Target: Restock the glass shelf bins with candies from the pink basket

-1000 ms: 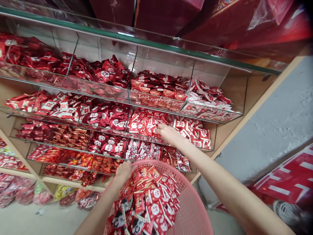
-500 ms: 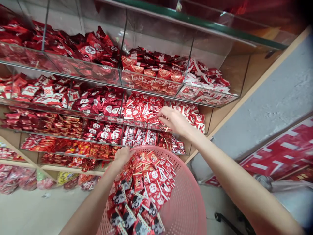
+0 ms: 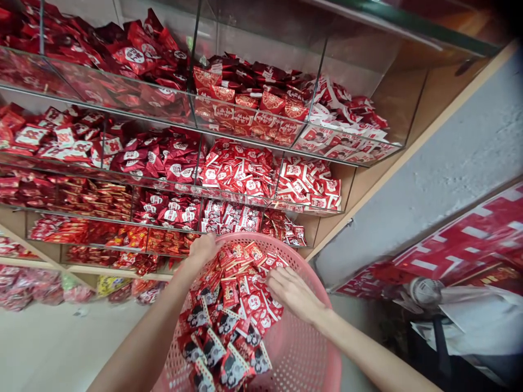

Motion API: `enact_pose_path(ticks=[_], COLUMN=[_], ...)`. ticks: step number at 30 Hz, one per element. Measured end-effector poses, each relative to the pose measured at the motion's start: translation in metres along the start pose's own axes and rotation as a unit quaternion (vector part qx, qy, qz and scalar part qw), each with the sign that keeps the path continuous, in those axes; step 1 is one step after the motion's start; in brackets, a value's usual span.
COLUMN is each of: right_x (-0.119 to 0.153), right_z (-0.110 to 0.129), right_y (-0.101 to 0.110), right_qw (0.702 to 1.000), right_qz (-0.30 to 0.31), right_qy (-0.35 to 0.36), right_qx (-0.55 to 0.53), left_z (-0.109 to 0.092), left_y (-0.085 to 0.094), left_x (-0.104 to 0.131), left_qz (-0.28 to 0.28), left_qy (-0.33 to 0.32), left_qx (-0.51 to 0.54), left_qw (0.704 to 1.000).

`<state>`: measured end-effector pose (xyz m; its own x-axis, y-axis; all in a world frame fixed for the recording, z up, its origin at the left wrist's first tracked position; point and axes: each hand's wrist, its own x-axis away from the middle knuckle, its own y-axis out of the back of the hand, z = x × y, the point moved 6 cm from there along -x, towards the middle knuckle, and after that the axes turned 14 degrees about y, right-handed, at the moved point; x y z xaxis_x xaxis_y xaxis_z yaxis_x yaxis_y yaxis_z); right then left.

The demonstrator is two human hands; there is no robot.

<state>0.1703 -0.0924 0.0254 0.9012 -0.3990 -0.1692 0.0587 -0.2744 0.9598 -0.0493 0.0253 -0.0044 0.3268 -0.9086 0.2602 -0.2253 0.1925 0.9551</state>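
My left hand [image 3: 203, 248] grips the rim of a pink perforated basket [image 3: 304, 345] at its far left edge. Inside the basket lie many small red packets [image 3: 253, 302] and, nearer to me, black-and-red packets [image 3: 235, 366]. My right hand [image 3: 288, 288] is over the packets at the basket's right side, its fingers bent down onto them; whether something is between the fingertips is hidden. Just beyond the basket, a shelf bin holds red-and-white packets [image 3: 241, 171], and the bin to its right holds similar ones [image 3: 308, 185].
Tiered shelves with clear dividers and fronts hold more red packets [image 3: 139, 51]. Their wooden side edge [image 3: 368, 190] meets a grey wall [image 3: 453, 147]. Lower right are a small white fan [image 3: 425, 291] and white sheets [image 3: 482, 321]. Bagged goods [image 3: 36, 286] lie under the shelves at left.
My right hand has moved down from the shelf bin into the basket. My left hand remains at the basket rim. The view has shifted slightly, and the fan now shows more fully.
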Motion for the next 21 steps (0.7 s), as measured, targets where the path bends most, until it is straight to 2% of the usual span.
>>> enact_pose_path(ticks=[8,21], right_x=[0.001,0.003], right_z=[0.013,0.008], right_y=[-0.021,-0.018], right_qw=[0.998,0.997], right_qz=[0.040,0.070], right_qy=[0.020,-0.012], right_qx=[0.046,0.002], left_z=[0.002,0.011], left_y=[0.000,-0.002], left_x=[0.005,0.003], left_qz=[0.005,-0.008], left_qy=[-0.003,0.001], left_qx=[0.007,0.021], left_qw=[1.000,1.000])
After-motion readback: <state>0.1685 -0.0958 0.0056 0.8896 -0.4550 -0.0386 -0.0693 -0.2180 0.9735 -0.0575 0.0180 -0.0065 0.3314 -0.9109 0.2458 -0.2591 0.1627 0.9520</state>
